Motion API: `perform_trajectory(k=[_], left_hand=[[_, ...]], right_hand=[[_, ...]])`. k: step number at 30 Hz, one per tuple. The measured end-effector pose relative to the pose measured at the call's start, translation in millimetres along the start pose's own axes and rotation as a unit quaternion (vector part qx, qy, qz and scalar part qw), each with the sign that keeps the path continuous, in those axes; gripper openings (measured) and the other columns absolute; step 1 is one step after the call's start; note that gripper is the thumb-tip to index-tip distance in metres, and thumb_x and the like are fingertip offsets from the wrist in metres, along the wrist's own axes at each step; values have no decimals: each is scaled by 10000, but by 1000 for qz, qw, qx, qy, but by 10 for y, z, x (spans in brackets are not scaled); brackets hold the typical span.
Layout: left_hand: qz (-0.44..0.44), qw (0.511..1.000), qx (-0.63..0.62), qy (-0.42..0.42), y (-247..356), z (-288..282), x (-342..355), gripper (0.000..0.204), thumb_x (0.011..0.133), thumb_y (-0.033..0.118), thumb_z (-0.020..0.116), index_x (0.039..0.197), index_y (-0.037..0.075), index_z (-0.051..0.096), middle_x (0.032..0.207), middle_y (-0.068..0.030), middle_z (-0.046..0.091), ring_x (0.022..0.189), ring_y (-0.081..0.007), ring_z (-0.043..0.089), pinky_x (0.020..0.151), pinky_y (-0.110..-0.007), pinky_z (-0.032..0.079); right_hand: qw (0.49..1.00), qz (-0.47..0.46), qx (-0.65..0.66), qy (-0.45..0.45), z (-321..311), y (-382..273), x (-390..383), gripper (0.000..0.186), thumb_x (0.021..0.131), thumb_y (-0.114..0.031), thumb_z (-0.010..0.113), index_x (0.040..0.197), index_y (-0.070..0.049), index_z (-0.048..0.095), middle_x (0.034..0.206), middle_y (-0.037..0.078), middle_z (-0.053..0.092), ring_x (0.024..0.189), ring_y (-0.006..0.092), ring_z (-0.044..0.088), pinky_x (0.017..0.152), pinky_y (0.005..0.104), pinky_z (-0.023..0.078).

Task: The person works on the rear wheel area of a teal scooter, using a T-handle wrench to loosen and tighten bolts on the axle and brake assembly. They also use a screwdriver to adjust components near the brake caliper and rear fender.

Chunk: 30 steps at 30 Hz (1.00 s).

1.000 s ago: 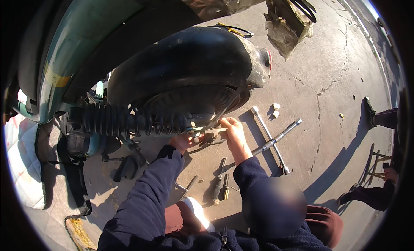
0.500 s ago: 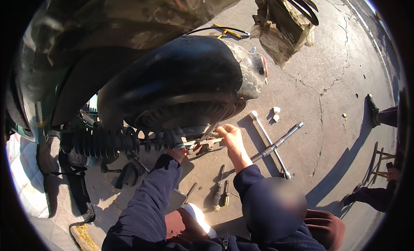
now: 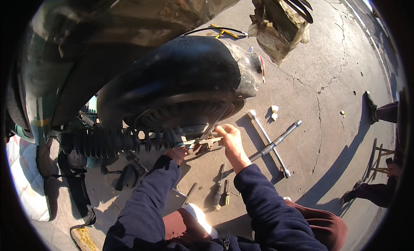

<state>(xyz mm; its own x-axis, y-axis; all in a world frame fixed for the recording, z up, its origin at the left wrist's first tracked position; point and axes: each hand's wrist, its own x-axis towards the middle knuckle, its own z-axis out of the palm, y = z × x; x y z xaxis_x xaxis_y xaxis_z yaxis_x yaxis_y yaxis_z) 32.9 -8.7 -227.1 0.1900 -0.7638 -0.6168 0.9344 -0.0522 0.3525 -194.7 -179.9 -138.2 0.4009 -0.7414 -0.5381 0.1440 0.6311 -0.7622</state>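
In front of me is a vehicle wheel [image 3: 189, 117] under a black mudguard [image 3: 172, 74], with a black coil-spring shock absorber [image 3: 120, 142] at its left. A metal bracket [image 3: 210, 143] sits beside the hub, below a thin stay. My right hand [image 3: 233, 142] is at the bracket's right end, thumb and forefinger pinched together; what lies between them is too small to make out. My left hand [image 3: 177, 154] reaches under the shock absorber's right end, beside the bracket. Its fingers are mostly hidden by the parts.
Right of my hands lies a cross-shaped wheel wrench [image 3: 269, 146]. Two screwdrivers [image 3: 218, 195] rest on the concrete near my knees. A yellow-handled tool [image 3: 224, 31] lies behind the wheel. Crumpled brown plastic [image 3: 276, 35] hangs at the top. Another person's legs [image 3: 375, 192] show far right.
The view has shifted slightly. Both hands stay at the bracket, with almost no visible movement against the parts.
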Motion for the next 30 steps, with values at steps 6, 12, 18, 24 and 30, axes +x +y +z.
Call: perform_trajectory(k=[6, 12, 18, 24, 30], left_hand=[[-13, 999, 6, 47, 17, -57, 19, 293, 926, 442, 487, 965, 168, 582, 914, 7, 552, 878, -182, 509, 838, -456, 420], [-10, 998, 35, 50, 36, -264, 52, 307, 918, 449, 498, 968, 159, 589, 915, 5, 565, 910, -184, 510, 856, -426, 414], [40, 957, 285, 21, 43, -707, 302, 322, 911, 455, 510, 970, 150, 595, 915, 3, 578, 942, -187, 512, 873, -396, 409], [-5, 996, 79, 49, 49, -188, 124, 256, 985, 340, 414, 1036, 153, 581, 1034, -6, 604, 943, -197, 534, 846, -423, 437], [-44, 999, -25, -9, 60, 347, -51, 339, 957, 383, 481, 1099, 80, 536, 1135, -88, 569, 1059, -283, 542, 839, -476, 494]], right_hand=[[996, 38, 51, -55, -29, -66, -9, 167, 916, -177, 621, 857, -22, 610, 707, 24, 595, 599, 89, 552, 491, 231, 342], [978, 81, -38, -186, -109, -316, 68, 248, 960, -275, 562, 923, -32, 596, 722, -2, 553, 598, 88, 513, 518, 217, 389], [973, 38, -94, -207, -108, -173, 169, 219, 858, -170, 712, 982, -1, 650, 797, 14, 640, 606, 79, 501, 531, 228, 395], [982, 53, 86, -160, 7, 1, 91, 189, 880, -96, 670, 1006, 0, 567, 864, 71, 644, 701, 127, 606, 625, 252, 486], [973, 126, 116, -156, -8, -170, 9, 178, 898, -112, 652, 966, -19, 516, 811, 68, 608, 655, 115, 586, 564, 224, 463]])
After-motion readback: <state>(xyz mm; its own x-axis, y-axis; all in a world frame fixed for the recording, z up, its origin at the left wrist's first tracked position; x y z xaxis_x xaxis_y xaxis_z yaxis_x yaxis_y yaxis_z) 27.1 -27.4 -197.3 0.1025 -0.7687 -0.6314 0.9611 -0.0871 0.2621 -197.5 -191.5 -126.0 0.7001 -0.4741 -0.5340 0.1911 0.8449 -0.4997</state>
